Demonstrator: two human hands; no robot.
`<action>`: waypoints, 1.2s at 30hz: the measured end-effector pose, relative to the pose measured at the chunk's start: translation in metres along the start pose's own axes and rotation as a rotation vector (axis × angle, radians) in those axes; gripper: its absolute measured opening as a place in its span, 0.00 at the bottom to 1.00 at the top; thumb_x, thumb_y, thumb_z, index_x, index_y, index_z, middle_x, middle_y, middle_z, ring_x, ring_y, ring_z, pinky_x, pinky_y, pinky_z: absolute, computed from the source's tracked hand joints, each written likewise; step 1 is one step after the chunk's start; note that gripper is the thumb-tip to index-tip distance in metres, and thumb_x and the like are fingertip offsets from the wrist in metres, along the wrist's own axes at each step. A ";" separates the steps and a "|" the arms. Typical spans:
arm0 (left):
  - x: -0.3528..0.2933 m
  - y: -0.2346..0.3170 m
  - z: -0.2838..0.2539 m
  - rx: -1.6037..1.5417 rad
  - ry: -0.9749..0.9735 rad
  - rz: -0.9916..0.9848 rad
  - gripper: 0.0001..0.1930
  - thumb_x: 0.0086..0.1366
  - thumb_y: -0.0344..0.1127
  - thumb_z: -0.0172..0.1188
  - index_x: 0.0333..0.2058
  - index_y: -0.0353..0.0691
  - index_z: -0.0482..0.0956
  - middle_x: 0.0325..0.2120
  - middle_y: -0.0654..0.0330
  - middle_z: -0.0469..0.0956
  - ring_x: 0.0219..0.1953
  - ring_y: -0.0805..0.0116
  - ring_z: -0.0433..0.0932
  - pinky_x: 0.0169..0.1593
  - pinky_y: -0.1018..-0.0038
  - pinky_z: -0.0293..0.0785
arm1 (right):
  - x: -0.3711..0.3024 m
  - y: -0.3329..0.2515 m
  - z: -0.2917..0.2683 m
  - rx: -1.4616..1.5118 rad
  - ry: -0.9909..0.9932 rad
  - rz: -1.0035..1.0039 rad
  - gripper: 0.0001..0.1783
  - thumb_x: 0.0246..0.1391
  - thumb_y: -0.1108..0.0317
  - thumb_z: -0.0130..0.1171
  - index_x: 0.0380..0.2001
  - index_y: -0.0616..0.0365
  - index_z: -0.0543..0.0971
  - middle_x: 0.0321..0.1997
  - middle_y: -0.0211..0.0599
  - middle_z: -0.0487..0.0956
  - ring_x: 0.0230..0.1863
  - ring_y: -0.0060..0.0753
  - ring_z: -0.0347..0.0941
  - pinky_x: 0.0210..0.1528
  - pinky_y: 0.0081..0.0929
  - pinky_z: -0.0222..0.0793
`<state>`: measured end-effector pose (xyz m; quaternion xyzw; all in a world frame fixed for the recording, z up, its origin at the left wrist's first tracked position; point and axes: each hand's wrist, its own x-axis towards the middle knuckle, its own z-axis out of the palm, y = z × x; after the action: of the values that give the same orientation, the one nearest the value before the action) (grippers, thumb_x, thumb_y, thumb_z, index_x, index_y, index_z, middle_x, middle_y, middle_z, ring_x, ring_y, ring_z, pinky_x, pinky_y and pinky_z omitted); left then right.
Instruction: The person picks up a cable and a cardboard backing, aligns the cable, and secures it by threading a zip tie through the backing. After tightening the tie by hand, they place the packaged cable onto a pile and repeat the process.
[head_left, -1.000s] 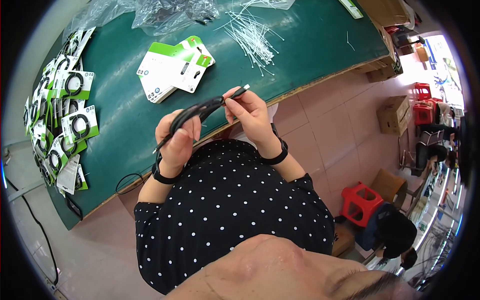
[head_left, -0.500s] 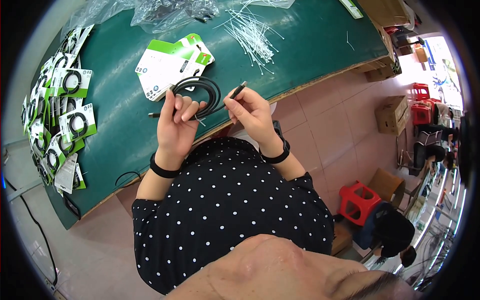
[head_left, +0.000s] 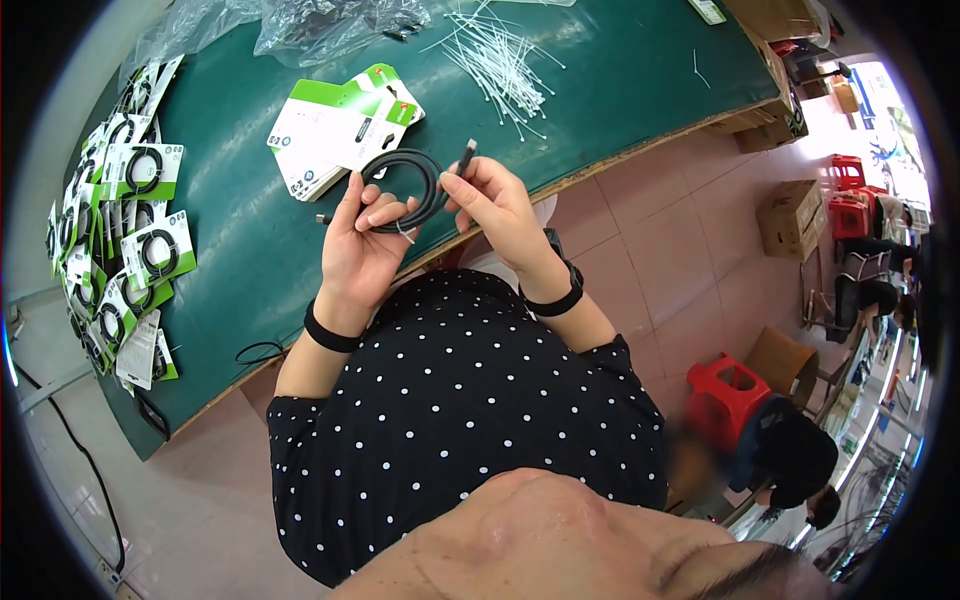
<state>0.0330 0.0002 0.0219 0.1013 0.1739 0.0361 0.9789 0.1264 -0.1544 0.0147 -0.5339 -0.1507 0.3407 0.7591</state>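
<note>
A black cable (head_left: 432,190), wound into a ring, is held between my two hands above the table's near edge. My left hand (head_left: 368,235) has its fingers closed round the left side of the coil, and one plug sticks out left of the thumb. With thumb and forefinger my right hand (head_left: 494,205) grips the cable's other end, its plug pointing up and away. A white zip tie (head_left: 405,232) hangs from the lower part of the coil. Just beyond the coil lies a stack of white and green packaging cards (head_left: 322,130).
Carded black cables (head_left: 150,170) are heaped along the left end of the green table (head_left: 230,240). Loose white zip ties (head_left: 505,75) spread at the far side, near clear plastic bags (head_left: 330,25). A red stool (head_left: 730,395) and a seated person (head_left: 795,450) are at right.
My right hand has moved slightly up and left, bringing its cable end against the coil. The coil looks rounder and tighter, and the left plug shows nearer my left hand.
</note>
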 end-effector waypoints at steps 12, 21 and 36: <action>-0.009 -0.008 0.003 0.516 -0.181 -0.178 0.20 0.70 0.45 0.47 0.20 0.44 0.63 0.14 0.71 0.58 0.19 0.81 0.58 0.41 0.76 0.69 | -0.005 -0.005 -0.008 0.138 -0.452 0.120 0.13 0.58 0.62 0.57 0.30 0.62 0.74 0.19 0.24 0.69 0.24 0.15 0.66 0.30 0.13 0.64; -0.010 -0.010 0.001 0.162 -0.232 -0.242 0.24 0.73 0.49 0.38 0.19 0.45 0.63 0.10 0.75 0.53 0.12 0.83 0.52 0.35 0.78 0.64 | -0.006 0.002 -0.002 0.108 -0.437 0.116 0.19 0.62 0.56 0.51 0.24 0.61 0.72 0.18 0.27 0.66 0.23 0.18 0.64 0.29 0.16 0.64; -0.019 0.000 0.009 0.553 -0.159 -0.298 0.23 0.73 0.48 0.42 0.18 0.46 0.63 0.10 0.75 0.54 0.11 0.83 0.51 0.36 0.78 0.66 | -0.004 -0.014 0.002 0.021 -0.470 0.238 0.23 0.63 0.56 0.50 0.17 0.57 0.67 0.14 0.26 0.65 0.19 0.18 0.63 0.32 0.23 0.72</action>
<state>0.0182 -0.0036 0.0365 0.3394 0.1127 -0.1641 0.9193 0.1271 -0.1590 0.0283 -0.4462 -0.2555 0.5437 0.6633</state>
